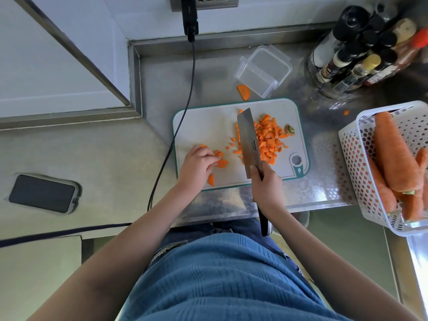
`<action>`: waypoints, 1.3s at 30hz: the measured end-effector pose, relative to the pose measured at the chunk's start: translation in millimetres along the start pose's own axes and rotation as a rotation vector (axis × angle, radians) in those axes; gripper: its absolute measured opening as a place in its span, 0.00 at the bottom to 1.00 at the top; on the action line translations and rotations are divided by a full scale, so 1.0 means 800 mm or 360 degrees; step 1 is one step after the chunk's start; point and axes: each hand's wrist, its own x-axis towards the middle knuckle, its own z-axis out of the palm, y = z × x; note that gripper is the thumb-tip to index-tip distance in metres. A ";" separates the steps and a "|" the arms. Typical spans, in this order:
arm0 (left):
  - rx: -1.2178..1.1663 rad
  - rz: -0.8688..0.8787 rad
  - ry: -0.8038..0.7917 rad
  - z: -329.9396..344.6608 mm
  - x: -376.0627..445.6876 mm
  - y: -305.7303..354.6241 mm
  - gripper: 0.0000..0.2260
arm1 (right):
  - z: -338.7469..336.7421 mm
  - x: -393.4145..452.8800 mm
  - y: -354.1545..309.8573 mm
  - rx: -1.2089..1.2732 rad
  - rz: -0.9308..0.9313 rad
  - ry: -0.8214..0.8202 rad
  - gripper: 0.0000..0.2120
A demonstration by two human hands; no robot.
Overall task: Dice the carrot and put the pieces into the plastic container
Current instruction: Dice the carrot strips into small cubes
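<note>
While the right hand (266, 184) wraps its fingers fully around the black handle of the broad steel cleaver (250, 142), the blade stands on the white, teal-rimmed plastic cutting board (203, 128) beside the heap, apparently as a wall to keep the dice gathered. To its left, the left hand (198, 164) curls its fingertips over a few uncut orange carrot slices (221, 162), seemingly collecting them for the blade; whether it actually pinches one cannot be told. One half-slice (211, 179) lies apart at the board's near edge. Right of the blade sits the pile of diced carrot (268, 137), with the trimmed stem end (290, 129) pushed aside. Beyond the board, a stray carrot piece (243, 92) rests on the steel counter (162, 77) just beside the clear plastic container (264, 70), which holds nothing, placed close for transfer.
</note>
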 end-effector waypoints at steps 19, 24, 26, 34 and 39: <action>-0.0073 -0.0230 -0.0021 -0.009 0.005 0.009 0.06 | 0.040 -0.008 -0.013 -0.0178 -0.0052 -0.0176 0.09; -0.0018 -0.0155 -0.0001 -0.004 -0.001 0.003 0.09 | 0.039 -0.008 -0.015 -0.0160 -0.0055 -0.0159 0.09; -0.0032 -0.0134 0.0031 -0.005 -0.005 0.003 0.10 | 0.036 -0.009 -0.017 -0.0118 -0.0047 -0.0104 0.09; -0.0111 -0.0114 0.0028 -0.008 -0.012 0.007 0.13 | 0.043 -0.013 -0.032 -0.0115 -0.0136 -0.0111 0.09; -0.0084 -0.0073 -0.0043 -0.001 -0.007 0.003 0.11 | 0.054 -0.012 -0.035 -0.0260 -0.0165 -0.0137 0.09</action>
